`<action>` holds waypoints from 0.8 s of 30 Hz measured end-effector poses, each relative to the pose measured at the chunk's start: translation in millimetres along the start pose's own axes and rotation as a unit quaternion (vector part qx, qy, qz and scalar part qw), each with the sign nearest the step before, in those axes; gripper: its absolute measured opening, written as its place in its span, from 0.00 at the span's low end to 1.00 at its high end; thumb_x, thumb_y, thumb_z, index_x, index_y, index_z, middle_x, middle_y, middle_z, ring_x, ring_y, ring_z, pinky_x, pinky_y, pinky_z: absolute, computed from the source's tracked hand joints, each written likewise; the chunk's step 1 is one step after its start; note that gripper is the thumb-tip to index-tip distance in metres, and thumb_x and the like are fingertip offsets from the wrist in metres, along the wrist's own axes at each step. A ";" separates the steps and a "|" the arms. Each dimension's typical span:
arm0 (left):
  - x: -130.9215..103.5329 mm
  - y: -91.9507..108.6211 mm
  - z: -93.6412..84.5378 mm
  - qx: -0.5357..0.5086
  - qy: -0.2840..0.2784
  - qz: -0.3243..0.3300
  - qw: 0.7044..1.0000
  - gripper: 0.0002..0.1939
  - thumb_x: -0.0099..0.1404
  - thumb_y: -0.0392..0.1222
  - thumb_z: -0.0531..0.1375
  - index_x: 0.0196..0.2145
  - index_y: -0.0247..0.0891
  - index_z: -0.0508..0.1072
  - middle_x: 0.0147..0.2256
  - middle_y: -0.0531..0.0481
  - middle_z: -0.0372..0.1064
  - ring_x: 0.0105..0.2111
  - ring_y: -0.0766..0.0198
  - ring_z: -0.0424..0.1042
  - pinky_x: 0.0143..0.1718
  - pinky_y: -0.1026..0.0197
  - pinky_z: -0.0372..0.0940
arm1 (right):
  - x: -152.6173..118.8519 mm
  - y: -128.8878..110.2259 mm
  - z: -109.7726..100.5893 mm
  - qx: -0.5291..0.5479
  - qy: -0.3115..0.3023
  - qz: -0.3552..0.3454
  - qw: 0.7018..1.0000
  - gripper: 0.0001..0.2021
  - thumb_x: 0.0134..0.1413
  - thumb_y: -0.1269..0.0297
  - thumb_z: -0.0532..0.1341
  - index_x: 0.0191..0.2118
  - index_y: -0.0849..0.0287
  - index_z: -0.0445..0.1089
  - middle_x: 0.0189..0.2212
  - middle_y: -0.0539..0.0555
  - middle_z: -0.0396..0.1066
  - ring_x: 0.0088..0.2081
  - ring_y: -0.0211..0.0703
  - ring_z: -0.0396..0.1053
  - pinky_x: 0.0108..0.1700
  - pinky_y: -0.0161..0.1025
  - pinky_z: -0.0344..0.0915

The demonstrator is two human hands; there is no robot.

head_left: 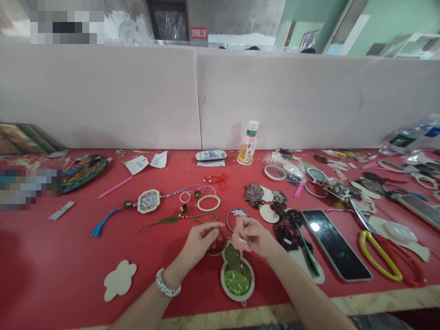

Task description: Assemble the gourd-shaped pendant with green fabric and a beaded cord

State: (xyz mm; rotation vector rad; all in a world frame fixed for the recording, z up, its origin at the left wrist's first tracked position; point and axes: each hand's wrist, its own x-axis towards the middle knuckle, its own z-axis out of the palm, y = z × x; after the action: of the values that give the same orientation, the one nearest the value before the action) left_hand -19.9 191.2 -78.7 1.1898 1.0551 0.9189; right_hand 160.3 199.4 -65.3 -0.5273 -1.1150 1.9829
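Right in front of me lies a gourd-shaped pendant with a pale wooden rim and green glittery filling. My left hand is just above and left of it, fingers curled, the fingertips drawn together. A thin round hoop lies partly hidden under these fingers. Over the pendant's narrow top, my right hand is closed in a pinch, a small whitish bit at its fingers. What either hand holds is too small to name. Behind them is a shallow round dish of tiny pale beads.
A tasselled pendant, an oval wooden ring and cords lie beyond my left hand. To the right are dark floral pieces, a phone and scissors. A bottle stands by the white partition. A cloud-shaped wooden piece lies left.
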 end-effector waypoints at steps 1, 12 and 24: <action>0.0 -0.3 -0.1 0.001 -0.002 0.001 1.000 0.19 0.55 0.47 0.57 0.39 0.30 0.72 0.21 0.51 0.67 0.16 0.71 0.60 0.18 0.68 0.55 | -0.4 -1.4 -0.4 -0.005 0.004 0.007 1.000 0.12 0.40 0.58 0.60 0.23 0.57 0.56 0.10 0.43 0.57 0.12 0.31 0.49 0.20 0.32 0.50; -0.8 0.6 0.7 0.007 -0.012 0.004 1.000 0.16 0.56 0.46 0.57 0.37 0.32 0.72 0.22 0.53 0.66 0.17 0.72 0.60 0.19 0.68 0.55 | -10.3 -25.0 -21.1 -0.106 -0.078 -0.011 0.991 0.19 0.32 0.52 0.64 0.27 0.56 0.58 0.11 0.42 0.56 0.16 0.33 0.54 0.26 0.37 0.57; -0.6 0.5 1.0 0.017 -0.002 -0.008 1.000 0.14 0.55 0.44 0.57 0.35 0.31 0.72 0.20 0.53 0.65 0.17 0.72 0.60 0.19 0.68 0.56 | 4.7 -19.5 -36.4 -0.562 0.257 -0.157 0.771 0.05 0.47 0.63 0.56 0.28 0.57 0.67 0.28 0.53 0.67 0.34 0.44 0.62 0.40 0.43 0.55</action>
State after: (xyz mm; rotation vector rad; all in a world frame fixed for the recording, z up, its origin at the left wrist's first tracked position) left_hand -19.1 190.4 -78.1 1.2099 1.0800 0.8889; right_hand 190.2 228.1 -67.9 -1.2835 -1.7762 0.6022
